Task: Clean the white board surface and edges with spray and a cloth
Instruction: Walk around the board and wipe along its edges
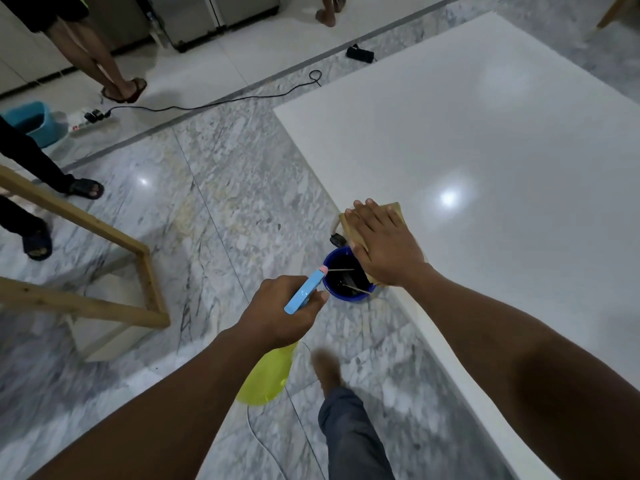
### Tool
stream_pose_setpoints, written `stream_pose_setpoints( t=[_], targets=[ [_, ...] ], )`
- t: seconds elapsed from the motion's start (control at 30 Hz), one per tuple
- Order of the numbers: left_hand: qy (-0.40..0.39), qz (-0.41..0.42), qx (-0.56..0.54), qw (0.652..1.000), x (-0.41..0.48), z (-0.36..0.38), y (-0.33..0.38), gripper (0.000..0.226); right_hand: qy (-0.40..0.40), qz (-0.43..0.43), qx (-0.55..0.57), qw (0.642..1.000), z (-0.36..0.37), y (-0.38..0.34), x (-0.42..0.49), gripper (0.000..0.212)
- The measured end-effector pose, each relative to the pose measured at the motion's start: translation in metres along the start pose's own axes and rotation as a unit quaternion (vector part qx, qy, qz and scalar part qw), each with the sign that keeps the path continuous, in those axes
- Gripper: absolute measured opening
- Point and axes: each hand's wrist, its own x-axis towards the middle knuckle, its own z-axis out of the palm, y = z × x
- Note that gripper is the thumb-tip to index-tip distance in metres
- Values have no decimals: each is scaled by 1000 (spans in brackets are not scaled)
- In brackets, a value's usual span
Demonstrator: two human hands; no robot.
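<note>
Wiping step: right hand [388,247] presses flat, fingers straight, on the tan folded cloth [351,228] at the large white board [485,150]'s left edge. Left hand [280,313] grips the blue-headed yellow-green plastic spray bottle [304,291]. The next move is probably a firm sweep along that edge.

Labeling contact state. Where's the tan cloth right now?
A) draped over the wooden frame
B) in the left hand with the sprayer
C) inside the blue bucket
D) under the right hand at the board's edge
D: the right hand lies flat, fingers straight, on the cloth at the white board's left edge, while the left hand grips only the spray bottle.
</note>
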Motion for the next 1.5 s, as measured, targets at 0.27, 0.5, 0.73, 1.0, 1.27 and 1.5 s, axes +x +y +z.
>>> stream_pose_setpoints(
  t=[0.27,0.5,0.73,1.0,1.27,1.5],
  targets=[
    [-25,6,-8,1000,-107,72,20,45,-12,11,-13,1000,1,0,-136,64],
    [-48,25,-5,999,-156,122,48,46,-22,21,-20,999,1,-4,-234,65],
    [-35,26,14,999,-215,168,71,52,-23,27,-9,999,1,-5,-320,65],
    [-21,21,26,999,-323,260,95,44,-22,28,-7,999,-2,4,-483,70],
    [-50,66,18,996,-420,359,139,41,-13,38,-20,999,-5,11,-635,71],
    [-73,111,56,990,-465,408,174,37,-16,61,-25,998,-5,14,-759,75]
  ],
)
